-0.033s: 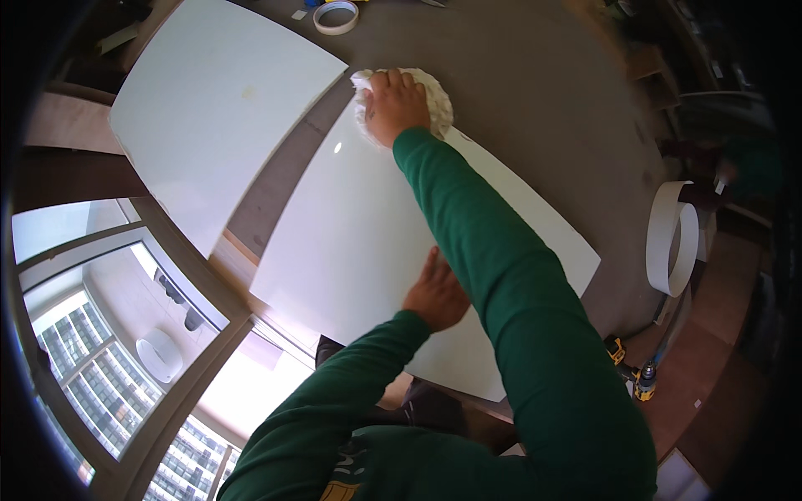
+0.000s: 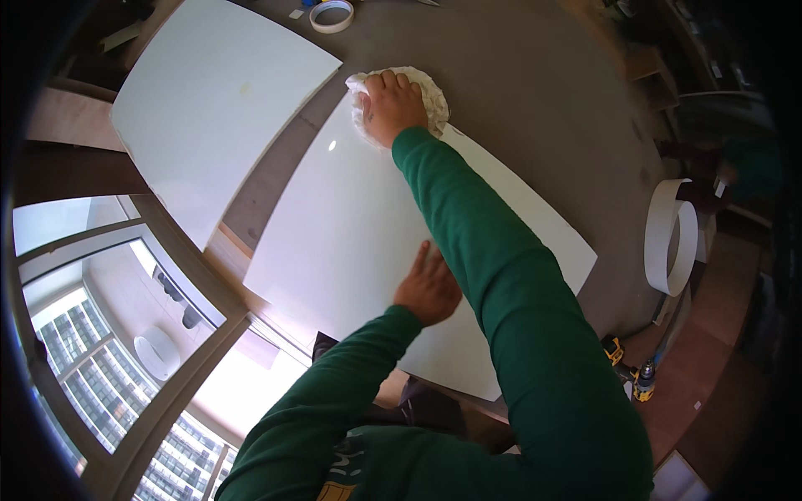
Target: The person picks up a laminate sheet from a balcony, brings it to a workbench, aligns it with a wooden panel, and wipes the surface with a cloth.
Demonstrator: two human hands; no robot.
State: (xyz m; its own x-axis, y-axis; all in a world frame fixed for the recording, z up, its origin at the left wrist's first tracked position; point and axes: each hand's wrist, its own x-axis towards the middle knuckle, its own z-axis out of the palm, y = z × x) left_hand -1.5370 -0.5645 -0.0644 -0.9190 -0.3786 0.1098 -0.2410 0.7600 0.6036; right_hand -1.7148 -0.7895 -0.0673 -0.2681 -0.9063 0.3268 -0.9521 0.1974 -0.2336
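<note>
A glossy white panel [image 2: 326, 225] lies on the brown-grey table in front of me. At its far corner my right hand [image 2: 394, 108] presses down on a crumpled white cloth [image 2: 433, 96], fingers curled over it. The cloth covers that corner and reaches past the panel's edge. My left hand [image 2: 428, 288] rests flat on the panel's near part, fingers stretched out, partly hidden by my right forearm. To the left lies a second white panel [image 2: 209, 108] with a faint yellowish spot, a narrow gap between the two.
A roll of tape [image 2: 332, 17] lies on the table [image 2: 526, 92] at the far edge of view. On the right stand a coiled white strip [image 2: 656, 242] and a yellow-black drill [image 2: 643, 382]. A framed window [image 2: 125, 334] is at the lower left.
The scene has shifted very slightly left in view. Both hands keep nearly the same places on the cloth and panel.
</note>
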